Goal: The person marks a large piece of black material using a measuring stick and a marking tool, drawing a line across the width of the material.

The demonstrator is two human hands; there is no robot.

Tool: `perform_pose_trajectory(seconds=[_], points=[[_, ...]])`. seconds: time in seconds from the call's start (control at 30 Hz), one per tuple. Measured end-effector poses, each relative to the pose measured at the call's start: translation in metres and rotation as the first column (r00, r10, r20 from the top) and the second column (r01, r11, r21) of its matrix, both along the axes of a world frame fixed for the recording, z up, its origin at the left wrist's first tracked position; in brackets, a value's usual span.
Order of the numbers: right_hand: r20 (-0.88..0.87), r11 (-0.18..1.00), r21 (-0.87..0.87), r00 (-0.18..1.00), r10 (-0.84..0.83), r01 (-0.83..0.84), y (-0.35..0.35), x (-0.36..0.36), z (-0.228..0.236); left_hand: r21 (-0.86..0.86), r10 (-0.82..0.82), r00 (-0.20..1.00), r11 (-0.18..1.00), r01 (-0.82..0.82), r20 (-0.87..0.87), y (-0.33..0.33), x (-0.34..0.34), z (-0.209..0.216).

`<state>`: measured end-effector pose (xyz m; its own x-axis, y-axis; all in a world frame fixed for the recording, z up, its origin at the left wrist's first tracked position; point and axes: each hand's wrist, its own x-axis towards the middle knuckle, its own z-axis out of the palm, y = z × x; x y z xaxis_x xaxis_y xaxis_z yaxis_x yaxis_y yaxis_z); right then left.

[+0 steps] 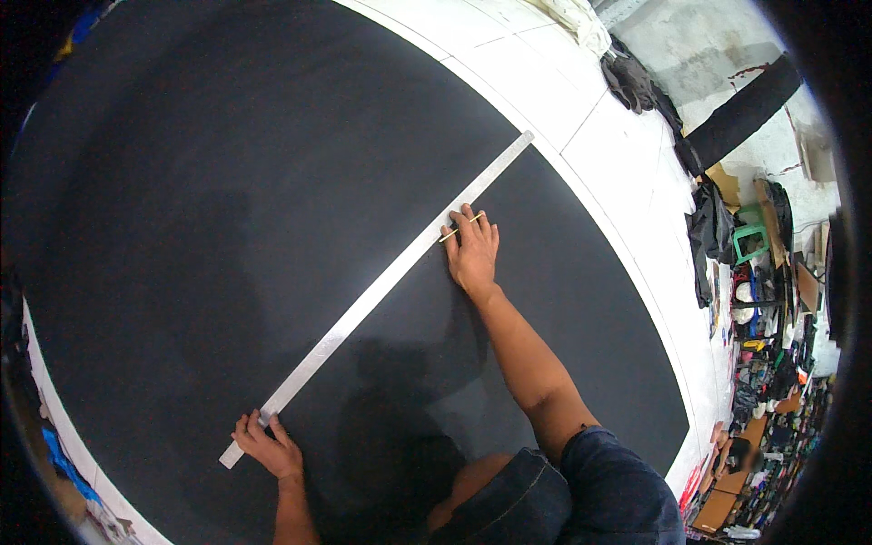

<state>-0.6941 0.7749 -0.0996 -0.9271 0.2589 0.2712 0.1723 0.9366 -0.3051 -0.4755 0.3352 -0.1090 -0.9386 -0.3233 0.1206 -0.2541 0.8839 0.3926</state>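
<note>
A long silvery metal ruler [354, 315] lies diagonally across a wide sheet of black fabric [182, 227], from lower left to upper right. My left hand [270, 450] is over its lower end, thumb on one side and fingers on the other, gripping it. Farther up, my right hand [474, 259] rests with its fingertips on the ruler's edge. Between the right hand's fingers sits a thin yellow pencil [448, 237], pointing down toward the ruler. The ruler's top end touches the sheet's far right edge.
White table surface [581, 118] borders the black sheet. Beyond it, at right, are a dark roll [745, 113], black plastic bags [710, 227], a green stool [750, 243] and piled clutter. Another person [731, 454] is at the lower right. Blue material [68, 465] lies at the left rim.
</note>
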Motion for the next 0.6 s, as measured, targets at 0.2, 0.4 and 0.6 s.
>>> perform_pose_trajectory(seconds=[0.2, 0.4, 0.6], points=[[0.015, 1.0, -0.015, 1.0, -0.008, 0.009, 0.0003, 0.0005, 0.0001, 0.001, 0.01, 1.0, 1.0, -0.01, 0.018, -0.0003, 0.0023, -0.0022], [0.01, 1.0, -0.015, 1.0, -0.009, 0.01, 0.0021, -0.0015, 0.0001, 0.005, 0.006, 1.0, 1.0, -0.006, -0.005, -0.0013, 0.0045, -0.0053], [-0.019, 1.0, 0.025, 1.0, 0.006, -0.005, 0.0048, -0.0078, 0.0019, -0.025, 0.003, 0.998, 1.0, -0.005, -0.057, 0.0003, 0.004, -0.0049]])
